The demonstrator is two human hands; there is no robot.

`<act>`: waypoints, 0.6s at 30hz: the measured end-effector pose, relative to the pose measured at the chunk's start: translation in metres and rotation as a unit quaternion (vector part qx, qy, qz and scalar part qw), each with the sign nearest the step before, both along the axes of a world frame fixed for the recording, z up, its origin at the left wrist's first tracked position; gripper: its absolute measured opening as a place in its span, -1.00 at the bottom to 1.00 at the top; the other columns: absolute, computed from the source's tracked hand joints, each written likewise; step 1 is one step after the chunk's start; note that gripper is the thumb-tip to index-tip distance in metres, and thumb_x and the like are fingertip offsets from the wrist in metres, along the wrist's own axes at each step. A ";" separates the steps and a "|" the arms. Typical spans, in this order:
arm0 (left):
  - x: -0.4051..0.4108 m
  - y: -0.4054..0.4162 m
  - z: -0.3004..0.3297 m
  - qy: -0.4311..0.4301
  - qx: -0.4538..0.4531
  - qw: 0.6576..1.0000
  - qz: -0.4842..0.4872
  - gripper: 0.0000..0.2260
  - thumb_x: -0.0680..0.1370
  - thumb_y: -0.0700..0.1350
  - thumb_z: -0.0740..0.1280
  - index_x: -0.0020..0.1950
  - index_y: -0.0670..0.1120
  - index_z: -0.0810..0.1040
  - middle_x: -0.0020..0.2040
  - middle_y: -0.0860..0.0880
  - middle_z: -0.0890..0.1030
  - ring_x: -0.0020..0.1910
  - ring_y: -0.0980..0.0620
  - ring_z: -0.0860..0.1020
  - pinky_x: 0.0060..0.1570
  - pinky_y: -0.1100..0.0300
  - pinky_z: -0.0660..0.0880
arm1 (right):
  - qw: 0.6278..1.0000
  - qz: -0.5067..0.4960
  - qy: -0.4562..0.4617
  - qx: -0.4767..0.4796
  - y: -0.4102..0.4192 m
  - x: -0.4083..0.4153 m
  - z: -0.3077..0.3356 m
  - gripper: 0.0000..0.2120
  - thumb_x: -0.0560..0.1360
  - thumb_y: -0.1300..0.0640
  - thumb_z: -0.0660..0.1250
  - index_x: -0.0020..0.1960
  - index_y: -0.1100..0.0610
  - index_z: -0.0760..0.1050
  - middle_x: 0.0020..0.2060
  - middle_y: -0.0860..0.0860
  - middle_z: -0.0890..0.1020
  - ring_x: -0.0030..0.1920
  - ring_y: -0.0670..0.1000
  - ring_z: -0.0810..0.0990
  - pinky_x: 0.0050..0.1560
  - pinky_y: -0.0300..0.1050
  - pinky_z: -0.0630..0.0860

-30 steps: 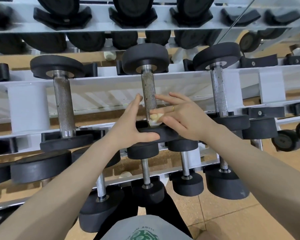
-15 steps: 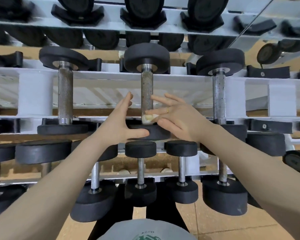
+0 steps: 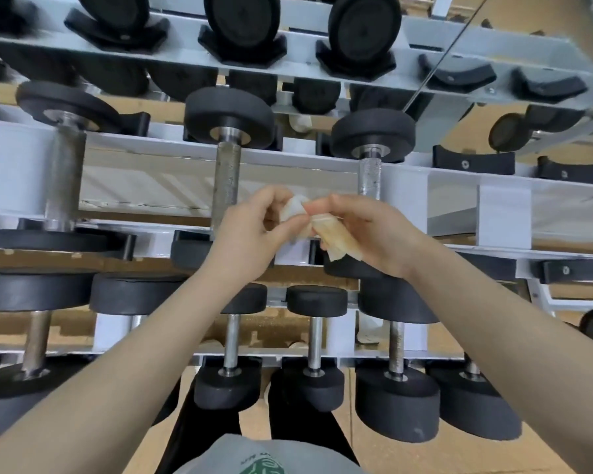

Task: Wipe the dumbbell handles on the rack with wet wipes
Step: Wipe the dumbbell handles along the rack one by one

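A crumpled, yellowed wet wipe [image 3: 326, 225] is held between both hands in front of the middle shelf of the white dumbbell rack [image 3: 504, 217]. My left hand [image 3: 254, 234] pinches its left end and my right hand [image 3: 374, 230] grips its right part, with a strip hanging below the fingers. Just left of my left hand stands the rusty handle [image 3: 226, 186] of the middle dumbbell, untouched. Another dumbbell handle [image 3: 370, 176] rises just behind my right hand. A thicker handle [image 3: 64, 179] stands at the left.
Lower shelf dumbbells with thin handles [image 3: 231, 340] sit below my forearms. Black dumbbell heads and cradles [image 3: 456, 75] line the top shelf. Tan floor [image 3: 493, 460] shows at the bottom right, and my legs and grey shirt are at the bottom centre.
Both hands have come off the middle dumbbell's handle and moved right, and now hold the wipe between them in the air. The camera has tilted and shifted.
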State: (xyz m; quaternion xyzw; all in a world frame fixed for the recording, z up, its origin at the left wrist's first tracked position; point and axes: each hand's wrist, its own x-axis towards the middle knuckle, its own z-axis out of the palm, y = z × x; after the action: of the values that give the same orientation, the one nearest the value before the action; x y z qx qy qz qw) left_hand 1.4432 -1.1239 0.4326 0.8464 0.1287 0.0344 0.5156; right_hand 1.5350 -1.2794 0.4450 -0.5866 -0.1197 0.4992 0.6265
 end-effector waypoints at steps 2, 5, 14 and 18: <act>0.003 -0.009 -0.001 0.021 -0.056 0.998 -0.004 -0.94 0.51 -0.08 0.34 -0.04 -0.01 0.52 -0.13 -0.06 0.61 -0.12 -0.02 0.57 -0.04 0.07 0.52 | 0.999 -0.024 -0.030 -0.006 -0.011 0.002 -0.001 -0.89 0.53 0.24 0.22 -0.06 0.16 0.53 -0.22 0.00 0.62 -0.22 -0.08 0.59 -0.23 -0.28 0.50; 0.007 -0.027 0.004 0.036 -0.157 0.987 0.025 -0.92 0.55 -0.13 0.29 -0.13 -0.01 0.53 -0.23 0.02 0.58 -0.24 0.13 0.54 -0.11 0.26 0.52 | 0.991 -0.023 -0.119 -0.055 -0.032 0.008 -0.002 -0.86 0.46 0.25 0.36 -0.06 0.07 0.46 -0.14 -0.05 0.61 -0.15 -0.05 0.60 -0.13 -0.25 0.52; 0.018 -0.058 0.015 0.063 -0.188 0.980 0.034 -0.65 0.62 -0.05 0.13 -0.31 -0.13 0.48 -0.51 0.13 0.47 -0.45 0.27 0.42 -0.33 0.40 0.37 | 0.920 0.076 -0.362 -0.126 -0.038 0.008 0.014 -0.84 0.42 0.23 0.43 -0.06 0.04 0.53 -0.19 -0.16 0.57 -0.15 -0.23 0.53 0.00 -0.39 0.47; 0.020 -0.059 0.010 0.100 -0.265 0.958 0.050 -0.65 0.63 0.01 0.09 -0.26 -0.06 0.52 -0.40 0.12 0.58 -0.35 0.25 0.53 -0.23 0.42 0.48 | 0.921 0.045 -0.347 -0.172 -0.039 0.017 0.014 -0.82 0.47 0.20 0.38 -0.25 -0.02 0.50 -0.33 -0.12 0.54 -0.29 -0.15 0.48 -0.15 -0.26 0.45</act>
State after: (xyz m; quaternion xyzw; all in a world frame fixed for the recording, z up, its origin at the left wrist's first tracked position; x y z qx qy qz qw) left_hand 1.4633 -1.1824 0.4423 0.6710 0.2257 -0.0598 0.7038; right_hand 1.5522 -1.3186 0.4592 -0.8158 -0.2678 0.3053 0.4118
